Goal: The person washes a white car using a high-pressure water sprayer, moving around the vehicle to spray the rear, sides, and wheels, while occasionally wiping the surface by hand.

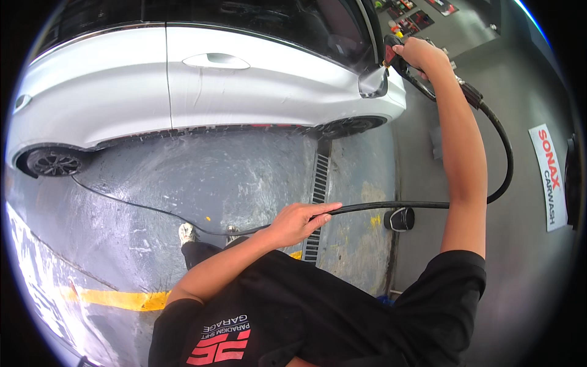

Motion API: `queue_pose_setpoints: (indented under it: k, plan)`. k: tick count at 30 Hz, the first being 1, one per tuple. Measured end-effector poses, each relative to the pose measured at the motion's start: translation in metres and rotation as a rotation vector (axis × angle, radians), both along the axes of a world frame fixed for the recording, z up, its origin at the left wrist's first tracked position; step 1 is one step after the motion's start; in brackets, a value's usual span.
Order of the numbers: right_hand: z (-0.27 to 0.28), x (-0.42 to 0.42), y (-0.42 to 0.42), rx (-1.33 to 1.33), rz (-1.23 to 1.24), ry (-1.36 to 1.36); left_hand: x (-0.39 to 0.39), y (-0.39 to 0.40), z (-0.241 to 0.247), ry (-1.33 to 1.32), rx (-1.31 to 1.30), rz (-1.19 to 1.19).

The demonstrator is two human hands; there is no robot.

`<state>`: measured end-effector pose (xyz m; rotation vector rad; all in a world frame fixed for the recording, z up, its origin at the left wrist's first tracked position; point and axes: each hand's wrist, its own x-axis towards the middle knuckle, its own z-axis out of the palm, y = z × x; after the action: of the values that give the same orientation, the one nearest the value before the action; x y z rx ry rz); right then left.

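Observation:
Raised at the upper right, my right hand (pixel 424 55) grips a red and black pressure-washer spray gun (pixel 392 51). Its nozzle sits close to the side mirror (pixel 373 84) of a white car (pixel 238 91), and spray shows over the mirror. A black hose (pixel 506 151) loops from the gun behind my right forearm. Lower down, my left hand (pixel 298 223) is closed around the same hose in front of my body, its fingers pointing right. Streaks of water run down the front door below the door handle (pixel 216 60).
A metal drain grate (pixel 319 179) crosses the wet grey floor (pixel 220 169). The hose trails left towards the rear wheel (pixel 55 162). Along the right wall (pixel 426 183) are a black cylindrical object (pixel 399 219) and a white sign (pixel 549 179) with writing. A yellow line (pixel 119 299) marks the floor.

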<state>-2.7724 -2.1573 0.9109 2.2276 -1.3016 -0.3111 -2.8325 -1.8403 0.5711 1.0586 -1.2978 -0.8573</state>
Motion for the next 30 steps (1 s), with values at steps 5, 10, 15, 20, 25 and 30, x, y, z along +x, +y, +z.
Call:
queue_pose_setpoints:
  k: [5, 10, 15, 20, 25, 30]
  plan:
    - [-0.003, 0.019, 0.017, 0.073, -0.196, -0.007, 0.045, 0.014, -0.009, 0.049, -0.006, -0.081]
    - [-0.009, 0.045, 0.034, -0.121, -0.231, 0.100, 0.065, 0.019, -0.011, 0.045, -0.008, -0.143]
    - [-0.016, 0.061, 0.035, -0.241, -0.122, 0.129, 0.071, 0.019, -0.018, 0.087, -0.005, -0.161]
    - [-0.024, 0.072, 0.036, -0.257, -0.084, 0.117, 0.086, 0.020, -0.012, 0.058, 0.060, -0.203]
    - [-0.039, 0.082, 0.038, -0.155, -0.148, 0.193, 0.093, 0.020, -0.019, 0.057, 0.034, -0.186]
    - [-0.050, 0.083, 0.040, -0.071, -0.208, 0.172, 0.101, 0.024, -0.017, 0.053, 0.033, -0.195]
